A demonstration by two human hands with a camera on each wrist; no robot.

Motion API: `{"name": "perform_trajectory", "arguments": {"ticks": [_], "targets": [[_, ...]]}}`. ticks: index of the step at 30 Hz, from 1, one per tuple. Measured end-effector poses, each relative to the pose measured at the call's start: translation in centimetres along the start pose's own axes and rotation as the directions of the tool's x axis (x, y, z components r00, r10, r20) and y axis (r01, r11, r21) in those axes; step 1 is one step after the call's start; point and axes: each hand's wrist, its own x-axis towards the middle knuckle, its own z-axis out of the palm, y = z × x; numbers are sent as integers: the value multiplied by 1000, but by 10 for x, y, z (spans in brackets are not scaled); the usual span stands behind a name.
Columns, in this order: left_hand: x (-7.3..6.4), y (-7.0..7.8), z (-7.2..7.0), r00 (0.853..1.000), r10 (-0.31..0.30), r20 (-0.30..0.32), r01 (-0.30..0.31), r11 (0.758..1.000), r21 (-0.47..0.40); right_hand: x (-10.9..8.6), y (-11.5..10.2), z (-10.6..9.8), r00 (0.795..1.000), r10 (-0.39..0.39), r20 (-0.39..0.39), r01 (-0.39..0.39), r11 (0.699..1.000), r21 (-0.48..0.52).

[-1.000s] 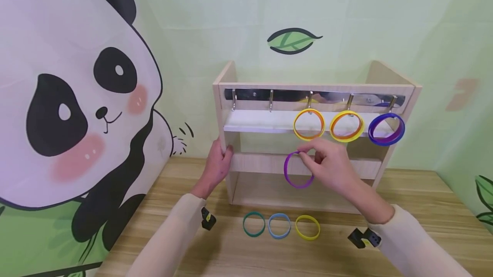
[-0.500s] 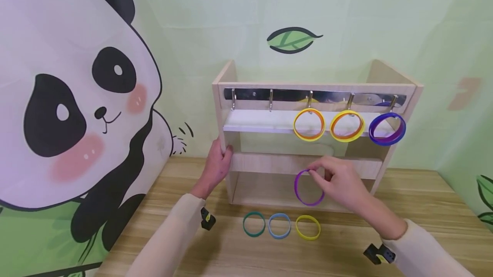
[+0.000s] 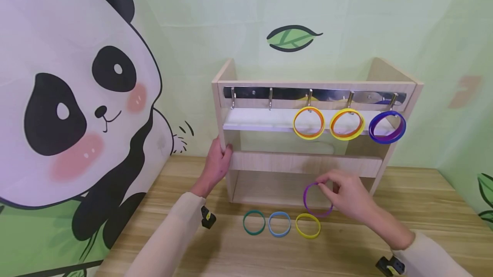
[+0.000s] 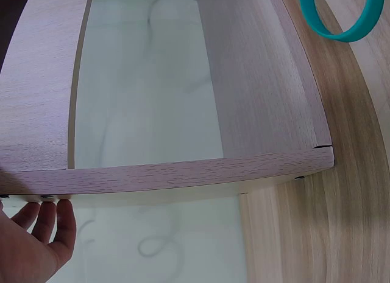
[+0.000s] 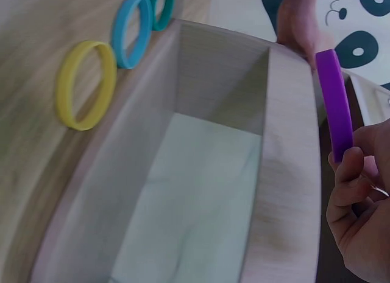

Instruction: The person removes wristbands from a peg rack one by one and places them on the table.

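Three rubber bands — green (image 3: 254,233), blue (image 3: 280,236), yellow (image 3: 308,237) — in a left-to-right row on the wooden desk (image 3: 265,257), just in front of a small wooden shelf (image 3: 304,162).

Near the yellow end of that row: one purple band (image 5: 335,106), pinched at its rim between thumb and forefinger of the right hand (image 3: 348,195). In the head view, ring reaching down and to the left from the fingertips, round opening toward the camera, lower edge seemingly just beyond the yellow band. In the right wrist view, edge-on, a thin strip with its long axis away from the fingertips, toward the shelf's left end. Height above the desk — cannot tell.

Right hand clearly nearer to the row, to the right of the purple band and of all three loose bands. Left hand (image 3: 216,163) well apart, gripping the shelf's left side panel, fingertips against its outer face.

Higher up, on the shelf's front, a metal rail (image 3: 289,93) with hooks; hanging from the three right-hand hooks, yellow-and-orange bands twice, then blue-and-purple at the far right.
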Motion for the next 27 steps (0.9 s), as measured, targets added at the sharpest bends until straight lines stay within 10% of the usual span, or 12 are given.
{"name": "perform_trajectory", "arguments": {"ticks": [27], "targets": [[1, -4, 1, 999, 33, 2, -33, 999, -31, -66, 50, 15, 975, 180, 132, -183, 983, 4]]}}
